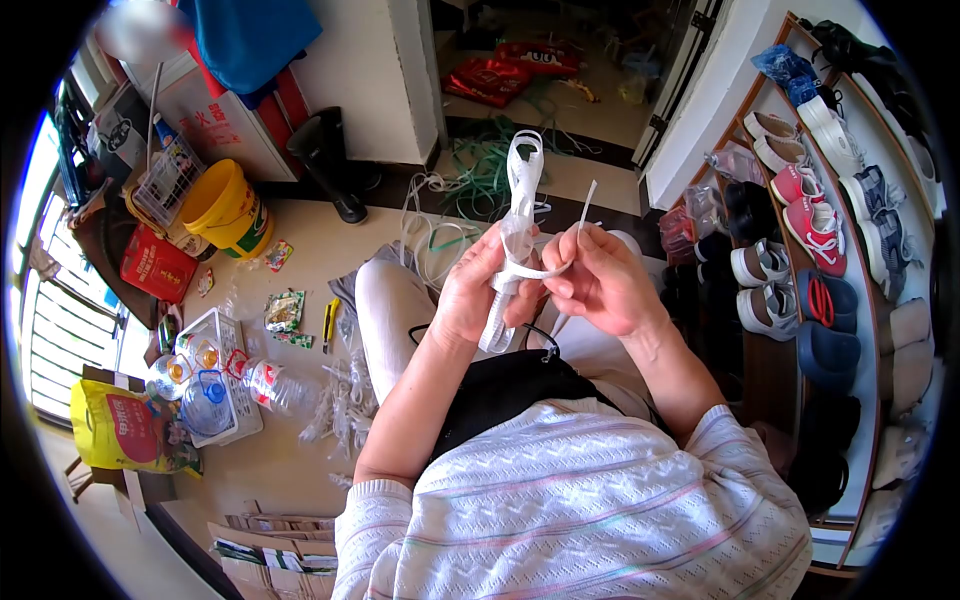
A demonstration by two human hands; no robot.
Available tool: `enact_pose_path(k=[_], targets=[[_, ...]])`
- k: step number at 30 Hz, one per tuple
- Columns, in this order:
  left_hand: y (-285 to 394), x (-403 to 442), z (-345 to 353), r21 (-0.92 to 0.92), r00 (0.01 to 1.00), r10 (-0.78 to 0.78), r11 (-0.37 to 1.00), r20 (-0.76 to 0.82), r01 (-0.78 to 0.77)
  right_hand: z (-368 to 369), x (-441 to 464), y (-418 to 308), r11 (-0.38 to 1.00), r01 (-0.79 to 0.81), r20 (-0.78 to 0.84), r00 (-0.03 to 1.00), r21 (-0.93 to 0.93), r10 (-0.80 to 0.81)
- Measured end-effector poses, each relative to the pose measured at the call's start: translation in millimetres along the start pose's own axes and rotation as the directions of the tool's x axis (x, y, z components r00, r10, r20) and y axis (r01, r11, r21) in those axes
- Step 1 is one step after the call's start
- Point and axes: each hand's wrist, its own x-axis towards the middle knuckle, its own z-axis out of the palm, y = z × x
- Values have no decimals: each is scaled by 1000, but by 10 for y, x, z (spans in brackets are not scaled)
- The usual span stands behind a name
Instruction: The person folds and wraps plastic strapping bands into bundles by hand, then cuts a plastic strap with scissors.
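My left hand (pixel 472 290) is closed around a folded bundle of white plastic strapping (pixel 524 170), whose loop sticks up above the fist and whose lower end hangs below it. A loose end of the same strap wraps across the bundle's middle. My right hand (pixel 605 280) pinches that strap end between thumb and fingers, and its tip (pixel 588 200) points upward past them. Both hands are close together above my lap. Beyond them, a tangle of green and white strapping (pixel 485 165) lies on the floor near the doorway.
Left on the floor are a yellow bucket (pixel 228 208), a white basket (pixel 240 412) with plastic bottles, a yellow utility knife (pixel 329 322), bundled white straps (pixel 350 400) and flattened cardboard (pixel 270 560). A shoe rack (pixel 745 365) stands on the right. Black boots (pixel 328 160) stand near the wall.
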Motion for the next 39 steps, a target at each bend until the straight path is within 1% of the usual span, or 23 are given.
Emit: enact_pose_path(k=[4, 7, 8, 11, 14, 17, 21, 27, 30, 32, 33, 35, 39], targets=[[12, -3, -9, 35, 1000, 14, 999, -19, -13, -31, -53, -9, 990, -17, 93, 995, -140, 31], [8, 7, -4, 79, 999, 31, 996, -19, -29, -81, -96, -27, 954, -161, 104, 976, -252, 193], [5, 9, -7, 97, 999, 37, 995, -15, -36, -43, -106, -28, 962, -197, 28, 978, -188, 206], [15, 5, 41, 120, 999, 27, 992, -20, -24, -55, -120, -41, 951, -244, 11, 968, -191, 250], [21, 1, 58, 145, 1000, 25, 989, -17, -22, -19, -121, -69, 935, -282, -43, 959, -215, 279], [16, -3, 77, 148, 1000, 26, 989, -14, -24, -52, -125, -75, 927, -320, -35, 947, -195, 319], [-2, -1, 81, 135, 1000, 25, 991, -17, -23, -72, -139, -87, 928, -315, -43, 949, -199, 313], [-5, -8, 98, 176, 999, 29, 984, -35, -23, -66, -145, -91, 925, -306, -48, 952, -226, 303], [11, -23, 83, 218, 999, 23, 975, 43, -32, -68, -162, -76, 931, -287, -62, 958, -224, 281], [-26, -30, 120, 251, 998, 59, 967, -38, -47, -59, -185, -75, 934, -279, -81, 960, -221, 268], [-39, -34, 132, 269, 994, 77, 962, -79, -54, -48, -193, -70, 938, -263, -94, 964, -225, 248], [-38, -38, 109, 307, 992, 95, 949, -78, -67, -11, -208, -55, 944, -230, -121, 971, -235, 207], [-43, -51, 116, 368, 988, 129, 926, -83, -90, 81, -209, 14, 947, -128, -185, 980, -294, 76]])
